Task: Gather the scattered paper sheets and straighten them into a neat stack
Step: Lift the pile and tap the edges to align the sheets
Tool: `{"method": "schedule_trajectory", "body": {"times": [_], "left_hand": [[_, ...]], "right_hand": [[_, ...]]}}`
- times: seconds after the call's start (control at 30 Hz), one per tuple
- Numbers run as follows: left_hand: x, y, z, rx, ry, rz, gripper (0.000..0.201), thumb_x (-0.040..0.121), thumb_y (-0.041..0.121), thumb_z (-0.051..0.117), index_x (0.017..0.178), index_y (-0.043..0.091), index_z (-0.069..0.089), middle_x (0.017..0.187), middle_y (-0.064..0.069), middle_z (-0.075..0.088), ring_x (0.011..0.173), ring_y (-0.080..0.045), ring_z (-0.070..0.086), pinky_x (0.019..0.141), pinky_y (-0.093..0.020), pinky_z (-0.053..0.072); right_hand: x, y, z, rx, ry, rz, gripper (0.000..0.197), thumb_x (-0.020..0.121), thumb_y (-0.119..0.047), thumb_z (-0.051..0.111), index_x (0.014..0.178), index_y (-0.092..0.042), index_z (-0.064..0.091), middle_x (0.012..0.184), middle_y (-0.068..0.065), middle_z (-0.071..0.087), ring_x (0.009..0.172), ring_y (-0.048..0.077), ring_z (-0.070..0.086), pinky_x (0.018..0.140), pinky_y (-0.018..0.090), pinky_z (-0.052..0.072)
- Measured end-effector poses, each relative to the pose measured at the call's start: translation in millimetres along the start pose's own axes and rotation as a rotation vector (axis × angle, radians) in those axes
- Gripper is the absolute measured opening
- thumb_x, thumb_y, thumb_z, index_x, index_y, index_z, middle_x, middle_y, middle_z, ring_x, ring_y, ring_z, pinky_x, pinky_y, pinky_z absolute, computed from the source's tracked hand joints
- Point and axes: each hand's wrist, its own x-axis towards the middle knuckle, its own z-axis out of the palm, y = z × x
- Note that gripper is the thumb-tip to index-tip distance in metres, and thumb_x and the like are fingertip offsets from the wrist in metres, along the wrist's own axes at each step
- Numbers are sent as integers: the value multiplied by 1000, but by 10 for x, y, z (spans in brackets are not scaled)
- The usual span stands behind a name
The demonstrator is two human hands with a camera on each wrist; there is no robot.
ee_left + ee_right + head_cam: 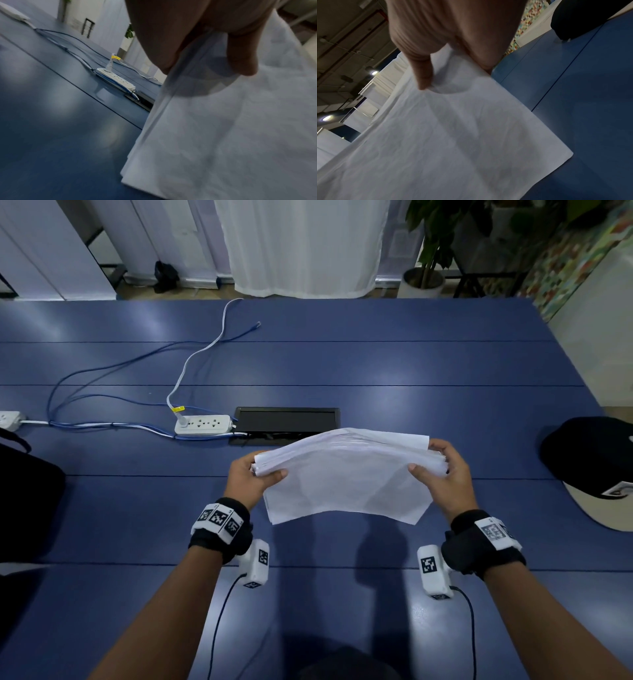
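Paper sheets (346, 474) form one bundle held above the blue table (411, 364), too many to count, their lower edges fanned and uneven. Two hands hold it: the left hand (251, 474) pinches the 9 o'clock edge, thumb on top, fingers curled beneath, and the right hand (445, 470) clamps the 3 o'clock edge likewise. At 11 o'clock lies one white power strip (202, 424) beside one black cable hatch (287, 419); a second strip (10, 419) sits far out at 9 o'clock. One black cap (592, 457) rests at 3 o'clock.
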Motion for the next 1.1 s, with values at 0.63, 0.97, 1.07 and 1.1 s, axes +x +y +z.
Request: {"method": "schedule_trajectory", "body": {"times": [0.63,0.97,1.07,1.1], "left_hand": [[-27,-105,48,-103,33,-86,27,74,-9,76,88,14,71,78,11,76,75,-5,70,70,-19,55],[-54,-5,199,-155,161,-67,16,75,21,83,83,19,69,79,8,75,82,-17,70,84,-36,56],[-52,19,204,-153,158,-79,17,74,22,83,83,18,69,77,9,75,79,-14,70,83,-36,55],[-52,26,202,-157,150,-80,22,71,28,85,82,18,68,74,10,74,76,-11,69,79,-33,55]], "right_hand": [[-44,-29,3,190,115,43,26,99,-7,50,82,-26,52,82,-1,52,73,12,49,66,23,41],[-36,-80,109,235,183,24,26,97,-6,49,75,-21,49,66,-16,52,61,4,49,59,19,41],[-18,-90,163,170,198,67,33,92,-31,65,68,-18,46,62,-14,47,59,8,45,57,20,40],[-4,-93,177,145,232,83,35,88,-34,69,68,-16,48,63,-11,46,58,7,44,58,19,39]]}}
